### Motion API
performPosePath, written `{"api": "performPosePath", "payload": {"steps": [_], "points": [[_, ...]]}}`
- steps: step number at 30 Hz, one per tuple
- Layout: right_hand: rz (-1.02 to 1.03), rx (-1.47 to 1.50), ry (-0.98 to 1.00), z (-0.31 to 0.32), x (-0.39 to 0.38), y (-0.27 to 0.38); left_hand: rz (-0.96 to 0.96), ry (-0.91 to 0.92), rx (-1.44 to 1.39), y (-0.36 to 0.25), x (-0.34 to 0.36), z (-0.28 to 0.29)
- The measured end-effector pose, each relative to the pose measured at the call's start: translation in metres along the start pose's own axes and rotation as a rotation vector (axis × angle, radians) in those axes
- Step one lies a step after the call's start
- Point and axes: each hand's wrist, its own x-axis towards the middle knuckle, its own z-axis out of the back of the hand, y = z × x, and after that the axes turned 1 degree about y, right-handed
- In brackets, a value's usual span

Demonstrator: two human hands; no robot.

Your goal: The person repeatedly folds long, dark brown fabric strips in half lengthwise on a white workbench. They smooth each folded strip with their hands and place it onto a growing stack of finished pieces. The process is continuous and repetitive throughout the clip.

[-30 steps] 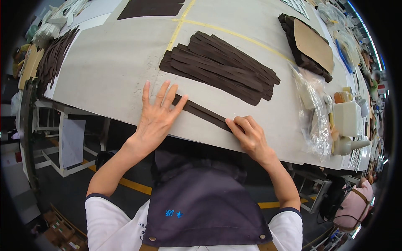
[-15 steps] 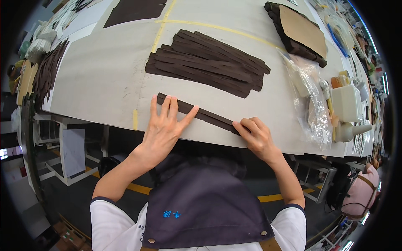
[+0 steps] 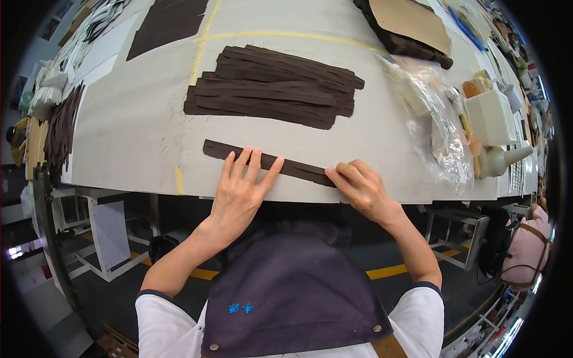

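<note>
A dark brown strip (image 3: 298, 170) lies on the pale tabletop close to its near edge, slanting down to the right. My left hand (image 3: 243, 185) rests on it with fingers spread, the fingertips pressing along its middle and left part. At the strip's right end my right hand (image 3: 360, 186) pinches it between thumb and curled fingers. Beyond both hands lies a wide pile of similar brown strips (image 3: 268, 86), overlapping and roughly side by side.
To the right are a clear plastic bag (image 3: 433, 131), a white container (image 3: 490, 117) and a bottle with a long nozzle (image 3: 500, 161). A tan board (image 3: 409, 24) tops a brown stack at the back right. More brown strips (image 3: 62, 134) hang at the left edge.
The view has turned a little. My left hand has slid along the strip toward my right hand, leaving more of its left end showing. My right hand still pinches the right end.
</note>
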Motion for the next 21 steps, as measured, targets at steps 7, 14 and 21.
{"api": "performPosePath", "payload": {"steps": [7, 14, 21], "points": [[-0.003, -0.001, -0.022, 0.002, -0.003, 0.0, -0.015, 0.008, 0.003, -0.02, 0.03, 0.019], [-0.011, -0.018, -0.051, 0.0, -0.015, -0.001, -0.133, -0.202, -0.221, -0.04, 0.03, -0.024], [-0.046, -0.008, -0.055, 0.001, -0.018, 0.001, -0.128, -0.201, -0.306, -0.076, 0.051, -0.023]]}}
